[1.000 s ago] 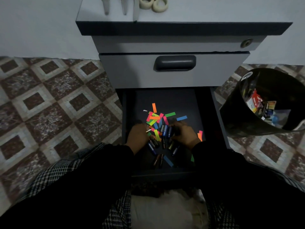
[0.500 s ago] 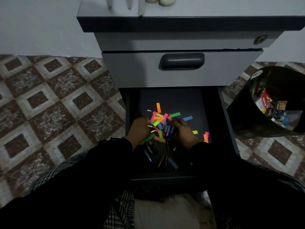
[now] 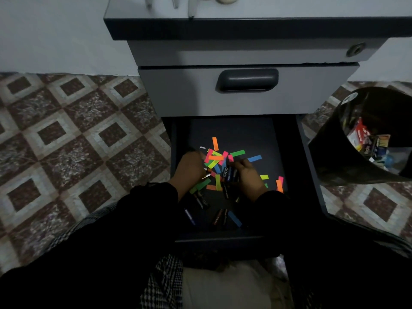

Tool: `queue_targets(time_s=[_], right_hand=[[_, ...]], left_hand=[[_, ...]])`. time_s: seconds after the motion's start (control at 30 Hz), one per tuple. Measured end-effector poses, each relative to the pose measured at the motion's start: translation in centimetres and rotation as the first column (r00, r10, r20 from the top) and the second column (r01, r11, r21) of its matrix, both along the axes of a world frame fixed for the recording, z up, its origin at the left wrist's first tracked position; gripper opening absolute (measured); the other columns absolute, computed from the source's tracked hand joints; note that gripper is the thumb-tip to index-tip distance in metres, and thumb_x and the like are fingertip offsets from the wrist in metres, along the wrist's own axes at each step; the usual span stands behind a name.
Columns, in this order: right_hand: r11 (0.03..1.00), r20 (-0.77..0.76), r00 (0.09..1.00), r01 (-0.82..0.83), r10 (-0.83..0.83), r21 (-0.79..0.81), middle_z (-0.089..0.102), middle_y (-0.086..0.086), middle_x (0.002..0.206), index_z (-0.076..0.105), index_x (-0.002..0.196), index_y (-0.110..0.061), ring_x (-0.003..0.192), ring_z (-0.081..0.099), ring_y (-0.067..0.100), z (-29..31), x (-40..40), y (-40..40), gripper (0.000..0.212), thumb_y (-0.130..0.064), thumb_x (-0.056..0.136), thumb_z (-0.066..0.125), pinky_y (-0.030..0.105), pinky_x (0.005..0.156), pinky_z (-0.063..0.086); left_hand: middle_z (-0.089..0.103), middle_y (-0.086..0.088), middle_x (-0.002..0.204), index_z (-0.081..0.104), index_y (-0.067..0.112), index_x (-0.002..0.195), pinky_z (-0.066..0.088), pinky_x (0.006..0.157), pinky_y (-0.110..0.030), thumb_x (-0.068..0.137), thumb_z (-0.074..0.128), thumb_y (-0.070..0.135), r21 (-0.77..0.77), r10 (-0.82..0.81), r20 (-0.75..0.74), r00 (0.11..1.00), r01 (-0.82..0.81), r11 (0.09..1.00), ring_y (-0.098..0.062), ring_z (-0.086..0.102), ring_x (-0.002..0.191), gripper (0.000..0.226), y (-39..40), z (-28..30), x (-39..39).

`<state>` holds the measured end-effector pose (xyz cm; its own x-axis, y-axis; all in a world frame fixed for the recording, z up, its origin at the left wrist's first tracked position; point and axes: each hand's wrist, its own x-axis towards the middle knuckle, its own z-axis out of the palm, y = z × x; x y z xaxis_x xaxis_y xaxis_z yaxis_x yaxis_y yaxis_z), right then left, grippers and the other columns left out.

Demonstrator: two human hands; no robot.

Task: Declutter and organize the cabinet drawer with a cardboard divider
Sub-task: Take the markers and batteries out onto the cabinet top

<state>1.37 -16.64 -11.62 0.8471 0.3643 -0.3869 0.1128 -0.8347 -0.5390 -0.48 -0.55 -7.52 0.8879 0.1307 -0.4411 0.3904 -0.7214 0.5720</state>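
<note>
Drawer (image 3: pixel 289 152), open: right hand (image 3: pixel 247 175) clutching batteries (image 3: pixel 229 173); left hand (image 3: pixel 191 167) grip unclear. Gather batteries first, leaving paper strips (image 3: pixel 215 157) behind.

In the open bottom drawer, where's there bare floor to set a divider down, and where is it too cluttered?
The back of the drawer floor, between the closed drawer front above and the orange strip, is bare. The middle is crowded: coloured paper strips, batteries, the left hand and the right hand holding a bunch of batteries.
</note>
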Motion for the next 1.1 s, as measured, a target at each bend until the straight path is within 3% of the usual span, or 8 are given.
queue_targets(time_s=[0.1, 0.23, 0.33, 0.47, 0.63, 0.87, 1.1], right_hand=[[1.000, 0.006, 1.000, -0.008, 0.009, -0.022, 0.034, 0.009, 0.139, 0.036, 0.142, -0.013, 0.127, 0.039, 0.024, -0.2, 0.2, -0.2, 0.060, -0.014, 0.087, 0.061, 0.023, 0.104, 0.031], [0.998, 0.017, 0.999, 0.051, -0.051, -0.029, 0.036, 0.010, 0.139, 0.042, 0.138, -0.013, 0.126, 0.042, 0.026, -0.2, 0.7, -0.9, 0.059, -0.008, 0.084, 0.064, 0.027, 0.105, 0.034], [0.996, 0.007, 0.997, 0.080, -0.080, -0.024, 0.038, 0.010, 0.137, 0.046, 0.134, -0.012, 0.123, 0.045, 0.027, 0.0, 1.1, -1.9, 0.060, -0.004, 0.080, 0.068, 0.025, 0.102, 0.036], [0.997, 0.021, 0.997, 0.075, -0.074, -0.023, 0.043, 0.014, 0.130, 0.050, 0.131, -0.010, 0.117, 0.049, 0.028, 0.5, 1.3, -2.9, 0.061, -0.002, 0.074, 0.072, 0.019, 0.095, 0.034], [0.996, 0.044, 0.995, 0.087, -0.088, 0.003, 0.045, 0.018, 0.128, 0.053, 0.128, -0.007, 0.115, 0.051, 0.031, 1.1, 1.2, -4.0, 0.063, 0.000, 0.069, 0.076, 0.025, 0.096, 0.037], [0.993, 0.029, 0.994, 0.102, -0.104, 0.051, 0.044, 0.018, 0.127, 0.053, 0.129, -0.006, 0.112, 0.053, 0.032, 1.5, 1.0, -4.4, 0.065, 0.002, 0.069, 0.077, 0.035, 0.101, 0.042], [0.996, 0.025, 0.996, 0.081, -0.082, 0.035, 0.042, 0.014, 0.132, 0.051, 0.130, -0.009, 0.116, 0.051, 0.029, 1.6, 0.7, -4.7, 0.063, -0.001, 0.072, 0.075, 0.025, 0.099, 0.038]], left_hand=[[0.059, -0.019, 0.118, 0.059, -0.003, 0.117, 0.043, 0.090, -0.029, 0.080, 0.063, -0.007, 0.024, 0.022, 0.050, 0.999, -0.023, 0.999, -0.030, 0.055, 0.112, 0.037, 0.5, 0.1, 0.4], [0.060, -0.020, 0.117, 0.060, -0.005, 0.114, 0.039, 0.088, -0.028, 0.083, 0.062, 0.001, 0.107, -0.129, 0.046, 0.991, 0.123, 0.987, -0.030, 0.056, 0.109, 0.032, 0.7, -0.8, -0.1], [0.058, -0.015, 0.121, 0.057, 0.000, 0.118, 0.037, 0.089, -0.027, 0.088, 0.062, 0.018, 0.190, -0.251, 0.004, 0.968, 0.246, 0.950, -0.026, 0.054, 0.111, 0.035, 0.4, -1.9, -1.3], [0.043, -0.014, 0.137, 0.039, 0.011, 0.141, 0.033, 0.098, -0.027, 0.094, 0.051, 0.016, 0.264, -0.330, -0.050, 0.943, 0.331, 0.906, -0.026, 0.046, 0.123, 0.049, 0.0, -3.1, -3.2], [0.026, -0.019, 0.143, 0.023, 0.015, 0.146, 0.043, 0.095, -0.036, 0.087, 0.062, 0.015, 0.344, -0.310, -0.105, 0.945, 0.327, 0.880, -0.033, 0.051, 0.117, 0.071, -1.0, -3.3, -4.5], [0.028, -0.015, 0.145, 0.039, 0.022, 0.136, 0.046, 0.094, -0.037, 0.091, 0.054, 0.016, 0.286, -0.339, -0.096, 0.936, 0.353, 0.891, -0.033, 0.054, 0.113, 0.048, -1.4, -4.1, -5.3], [0.027, -0.013, 0.146, 0.055, 0.017, 0.123, 0.041, 0.102, -0.035, 0.085, 0.061, 0.011, 0.173, -0.236, -0.021, 0.972, 0.236, 0.956, -0.031, 0.052, 0.117, 0.039, -1.8, -5.0, -5.6]])
